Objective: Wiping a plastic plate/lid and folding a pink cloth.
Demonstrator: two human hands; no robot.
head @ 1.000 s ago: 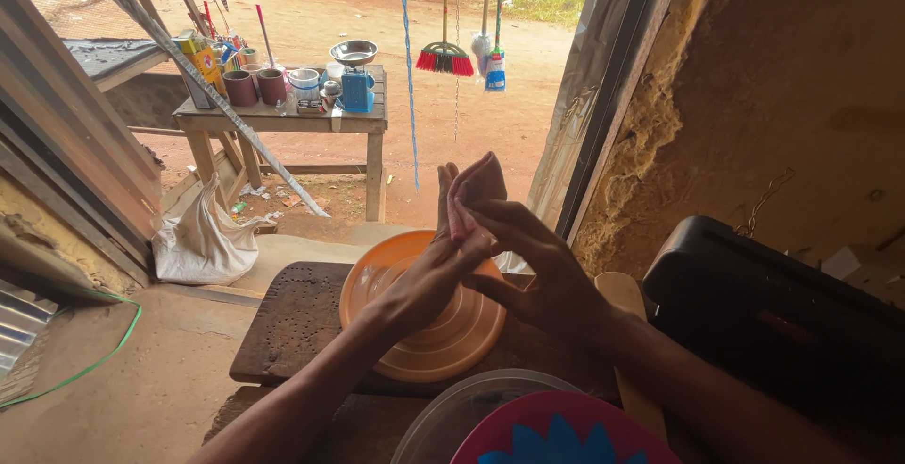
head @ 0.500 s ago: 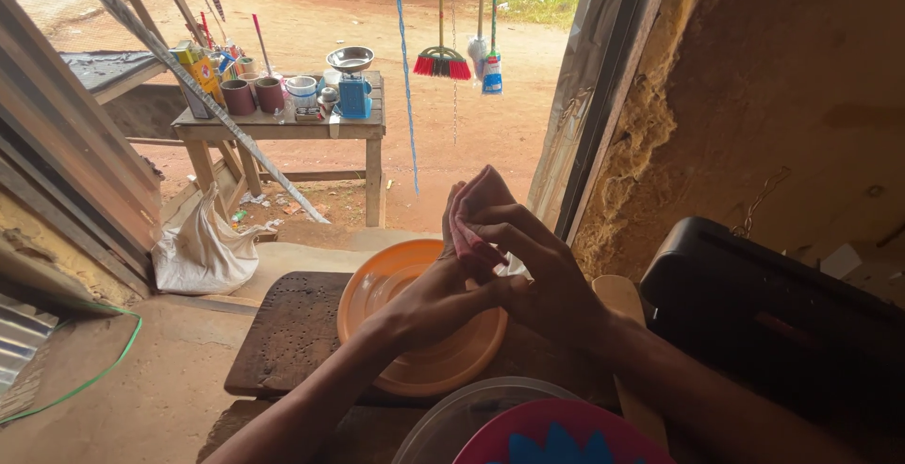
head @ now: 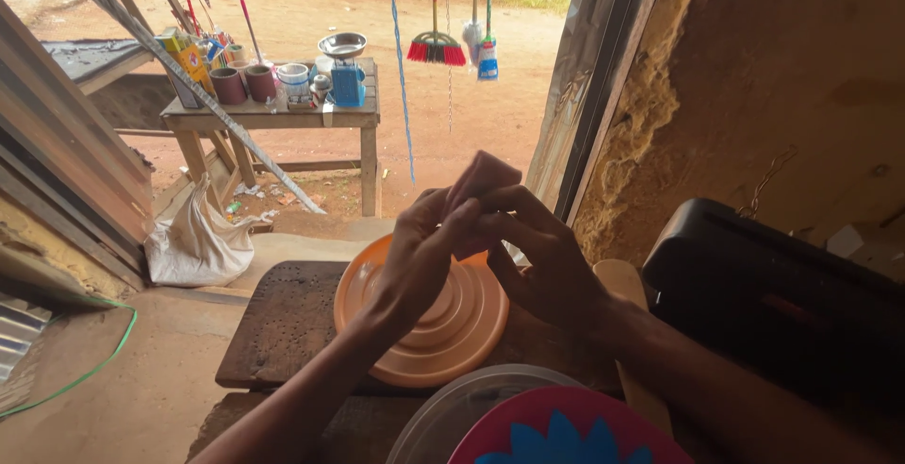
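Both hands (head: 476, 238) raised together over the orange lid, pinching a small pinkish piece betw. the fingertips.

Left hand (head: 415, 261) and right hand (head: 542, 266) meet above the orange lid (head: 443, 332); fingers of both closed on the pinkish piece (head: 483, 179), which sticks up past the fingertips and is held in the air, clear of the lid. What the piece is: too small to tell. Lid lies flat on a dark wooden surface (head: 283, 323), right under the hands. To do it well, I'd say: keep the pinch light, work w/ fingertips only, stay over the lid so anything dropped lands there. Nearer the camera, a clear round container rim (head: 443, 417) and a pink-and-blue round thing (head: 566, 431). Right: black case (head: 773, 294). Outside the doorway, a wooden table (head: 273, 115) w/ cups and a small scale; broom (head: 434, 49) hanging.
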